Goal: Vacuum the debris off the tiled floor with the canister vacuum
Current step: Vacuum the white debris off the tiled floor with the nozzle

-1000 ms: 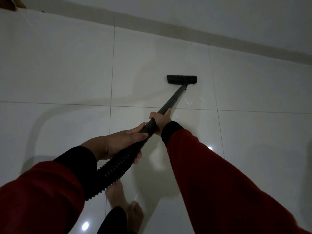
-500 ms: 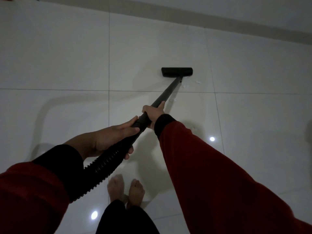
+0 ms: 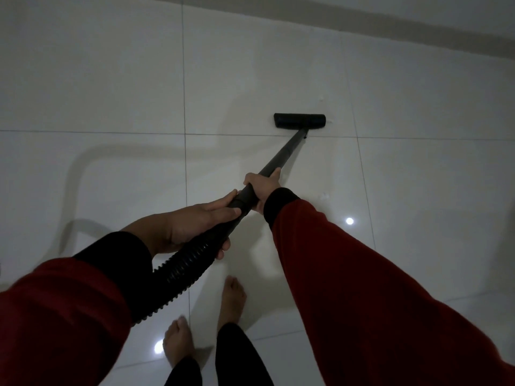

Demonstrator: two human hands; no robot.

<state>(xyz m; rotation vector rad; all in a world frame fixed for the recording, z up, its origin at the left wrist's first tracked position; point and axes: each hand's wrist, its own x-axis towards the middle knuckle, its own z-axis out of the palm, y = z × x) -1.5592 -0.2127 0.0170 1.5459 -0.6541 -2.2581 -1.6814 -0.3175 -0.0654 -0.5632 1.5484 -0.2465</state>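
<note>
Both hands make the grip: the left hand (image 3: 195, 227) curls round the ribbed hose (image 3: 178, 274) where it joins the tube (image 3: 281, 158), and the right hand (image 3: 262, 188), further along, wraps the tube itself. Ahead of them the floor head (image 3: 299, 120) lies flat on a tile just beyond a grout line, well short of the floor's far edge. This looks like the middle of a sweeping pass. A pale speck (image 3: 322, 98) lies just beyond the head, another scrap (image 3: 324, 195) on the floor (image 3: 111, 79) beside the right sleeve (image 3: 362, 274); the next stroke should push forward, then draw back rightward over it. Glossy white tiles mirror two ceiling lights, a grey skirting band (image 3: 418, 29) runs along the far edge, and bare feet (image 3: 231, 299) stand at the near edge. No canister is in view.
</note>
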